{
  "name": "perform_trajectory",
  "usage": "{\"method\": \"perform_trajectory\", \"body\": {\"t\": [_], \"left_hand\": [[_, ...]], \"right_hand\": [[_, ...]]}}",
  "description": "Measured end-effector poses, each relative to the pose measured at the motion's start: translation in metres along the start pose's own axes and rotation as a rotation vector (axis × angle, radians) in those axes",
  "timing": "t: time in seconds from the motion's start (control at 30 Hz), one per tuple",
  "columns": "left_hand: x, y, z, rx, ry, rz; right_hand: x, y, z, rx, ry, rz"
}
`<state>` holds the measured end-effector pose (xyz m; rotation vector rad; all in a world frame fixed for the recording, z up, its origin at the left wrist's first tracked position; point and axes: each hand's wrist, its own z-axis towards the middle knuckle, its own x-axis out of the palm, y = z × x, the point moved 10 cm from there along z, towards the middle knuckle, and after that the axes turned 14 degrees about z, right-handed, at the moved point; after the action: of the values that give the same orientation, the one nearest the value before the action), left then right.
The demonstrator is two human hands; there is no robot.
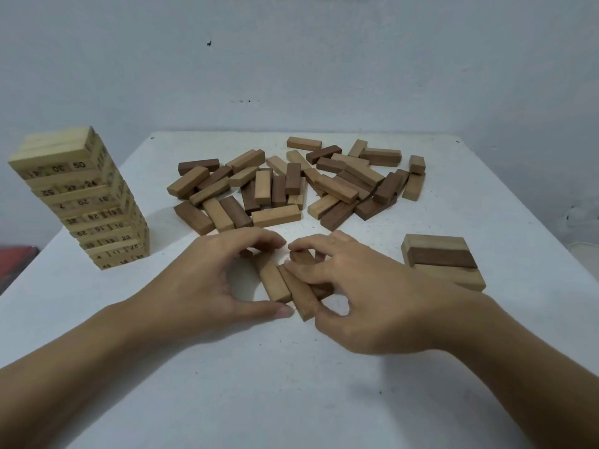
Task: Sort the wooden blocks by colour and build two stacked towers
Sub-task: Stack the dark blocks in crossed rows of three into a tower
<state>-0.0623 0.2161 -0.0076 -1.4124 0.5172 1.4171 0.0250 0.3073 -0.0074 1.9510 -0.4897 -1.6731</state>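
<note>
Hands first, since they're nearest: both are down in the middle of the white desk (291,390), closed in around a short row of blocks (299,294) lying side by side, a light one on the left and browner ones to its right. The left hand (207,273) has its grip stretched lengthwise over the row, fingers curled over the far ends and the thumb tip right at the near end. The right hand (353,286) has its grip curled down on top of the brown blocks, with the thumb tucked in by their near end, so it's got hold of them too.

Off to the right sits a small flat stack (442,258), light blocks with one dark brown one in the middle. On the left stands a tall pale numbered tower (81,202), leaning a bit. Further back is the loose pile (285,186) of mixed light and dark blocks, unsorted, spread across the far half of the desk.
</note>
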Motion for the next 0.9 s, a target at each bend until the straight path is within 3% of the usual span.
{"method": "perform_trajectory", "body": {"t": [0.13,0.3,0.9], "left_hand": [[-0.002,0.005,-0.007,-0.004,-0.01,-0.045],[-0.004,0.007,-0.012,-0.025,-0.012,0.088],[-0.002,0.006,-0.012,0.006,0.0,0.009]], "right_hand": [[0.004,-0.007,0.001,0.052,0.09,-0.026],[0.005,-0.012,0.009,0.063,0.064,-0.015],[0.004,-0.019,0.018,0.041,-0.031,0.066]]}}
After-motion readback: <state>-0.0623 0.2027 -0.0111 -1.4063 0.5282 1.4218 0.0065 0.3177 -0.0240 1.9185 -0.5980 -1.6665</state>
